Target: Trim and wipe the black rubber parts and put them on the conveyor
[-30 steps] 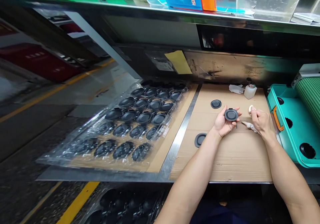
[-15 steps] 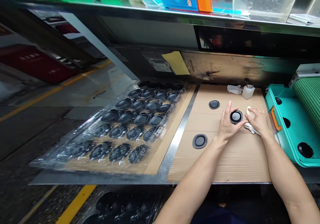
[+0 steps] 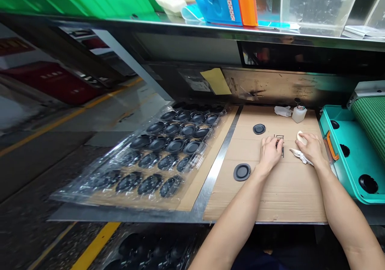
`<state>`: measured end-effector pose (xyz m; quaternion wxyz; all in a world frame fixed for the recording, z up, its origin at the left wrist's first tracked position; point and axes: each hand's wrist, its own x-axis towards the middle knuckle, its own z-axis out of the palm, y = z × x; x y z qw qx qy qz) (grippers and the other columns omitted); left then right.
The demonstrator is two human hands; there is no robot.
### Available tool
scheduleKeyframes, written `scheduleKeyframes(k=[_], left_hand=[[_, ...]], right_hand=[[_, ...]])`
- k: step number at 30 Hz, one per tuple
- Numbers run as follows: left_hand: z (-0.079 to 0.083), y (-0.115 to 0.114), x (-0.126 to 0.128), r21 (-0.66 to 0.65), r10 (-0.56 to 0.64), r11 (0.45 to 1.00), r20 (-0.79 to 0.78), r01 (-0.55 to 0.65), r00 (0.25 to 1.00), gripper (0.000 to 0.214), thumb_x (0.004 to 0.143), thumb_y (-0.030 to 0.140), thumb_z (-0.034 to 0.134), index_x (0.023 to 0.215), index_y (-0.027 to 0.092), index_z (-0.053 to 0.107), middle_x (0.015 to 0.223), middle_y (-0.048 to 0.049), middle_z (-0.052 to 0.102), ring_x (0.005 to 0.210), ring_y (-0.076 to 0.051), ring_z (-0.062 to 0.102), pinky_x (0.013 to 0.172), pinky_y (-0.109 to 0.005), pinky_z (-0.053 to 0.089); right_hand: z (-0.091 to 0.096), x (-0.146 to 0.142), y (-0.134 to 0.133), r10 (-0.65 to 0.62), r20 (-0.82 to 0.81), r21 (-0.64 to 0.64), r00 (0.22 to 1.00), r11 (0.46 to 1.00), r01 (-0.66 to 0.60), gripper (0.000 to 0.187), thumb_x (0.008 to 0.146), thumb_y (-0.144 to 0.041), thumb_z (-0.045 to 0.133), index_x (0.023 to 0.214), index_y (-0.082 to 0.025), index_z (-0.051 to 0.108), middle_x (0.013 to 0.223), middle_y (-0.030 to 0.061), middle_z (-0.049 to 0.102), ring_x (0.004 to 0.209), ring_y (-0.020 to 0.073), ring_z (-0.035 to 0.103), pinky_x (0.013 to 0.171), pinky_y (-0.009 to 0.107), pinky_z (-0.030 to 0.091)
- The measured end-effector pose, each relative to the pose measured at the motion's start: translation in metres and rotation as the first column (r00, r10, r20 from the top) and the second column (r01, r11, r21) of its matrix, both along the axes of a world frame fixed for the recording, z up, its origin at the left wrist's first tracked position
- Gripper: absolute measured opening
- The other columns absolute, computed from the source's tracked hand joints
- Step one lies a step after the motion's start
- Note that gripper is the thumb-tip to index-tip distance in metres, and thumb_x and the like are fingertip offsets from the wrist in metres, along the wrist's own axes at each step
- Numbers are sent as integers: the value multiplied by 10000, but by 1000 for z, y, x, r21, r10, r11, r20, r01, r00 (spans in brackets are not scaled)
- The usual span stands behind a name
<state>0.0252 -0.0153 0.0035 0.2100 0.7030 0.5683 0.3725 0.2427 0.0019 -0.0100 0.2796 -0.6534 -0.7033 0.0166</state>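
Well, left hand point(image 3: 270, 151) covers a disc point(image 3: 281, 143), right point(image 3: 310, 148) grips a pad point(image 3: 300, 137), inside cardboard point(image 3: 288, 189) edges.

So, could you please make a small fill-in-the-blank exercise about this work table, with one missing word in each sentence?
1. On the cardboard sheet, ____ uncovered black discs lie near the left hand.
2. The right hand is closer to the teal tray than the ____ hand is.
3. The teal tray has a ____ handle on its near side.

Missing words, in order: two, left, orange.
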Motion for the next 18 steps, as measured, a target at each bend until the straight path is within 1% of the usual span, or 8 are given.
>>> scheduleKeyframes(k=[2,5,6,7,10,13,16,18], left_hand=[[7,-7,-7,-36,-68,997,-15,68,998,400,981,440,485,1220,178,671,1280,-146,644,1230,-284,524,1102,-426,349],[17,-22,-18,-148,-222,968,-134,202,966,755,821,463,721,1491,231,463,1534,-120,460,1398,-336,381,1138,-458,335],[20,-27,-20,-178,-263,956,-175,232,949,820,792,417,753,1522,241,421,1546,-111,449,1402,-339,373,1140,-461,339],[23,-32,-22,-196,-293,947,-206,254,934,815,792,358,750,1526,240,416,1523,-104,477,1382,-333,394,1135,-455,351],[31,-45,-31,-191,-322,941,-257,278,911,698,820,263,696,1483,218,481,1373,-108,583,1274,-310,480,1092,-425,409],[39,-62,-55,-156,-258,963,-278,222,925,640,822,351,708,1425,219,541,1273,-109,600,1227,-310,514,1060,-426,442],[40,-81,-93,-142,-77,989,-300,35,951,546,851,442,664,1341,209,601,1231,-103,594,1181,-300,556,1051,-431,451],[35,-90,-115,-170,26,981,-343,-89,939,524,860,481,639,1300,198,624,1213,-103,595,1166,-308,568,1053,-450,447]], right_hand=[[1,-2,-1,-14,-8,3,1000,1000,14,362,896,-408,619,1207,-244,707,1202,77,698,1136,264,563,1003,397,395],[2,-4,-4,-24,-18,6,1000,1000,24,359,898,-412,605,1201,-250,708,1196,71,699,1144,265,556,997,390,398],[3,-4,-4,-27,-21,6,999,1000,27,355,897,-411,603,1196,-251,709,1198,70,698,1147,267,553,996,390,397],[3,-4,-5,-29,-23,3,999,1000,30,353,895,-410,603,1193,-252,710,1201,69,696,1151,270,551,996,390,396],[2,-4,-5,-34,-32,-8,999,999,34,351,894,-409,606,1191,-256,711,1211,61,694,1153,272,549,998,393,390],[-2,-3,-4,-38,-49,-6,998,999,38,350,897,-422,605,1192,-265,710,1225,53,691,1151,271,547,993,393,388],[-6,-3,-4,-37,-64,3,997,999,37,347,899,-427,603,1190,-271,712,1227,52,689,1142,270,547,994,394,386],[-6,-4,-5,-41,-69,5,997,999,41,349,895,-420,608,1192,-270,713,1218,54,691,1132,269,549,994,393,387]])
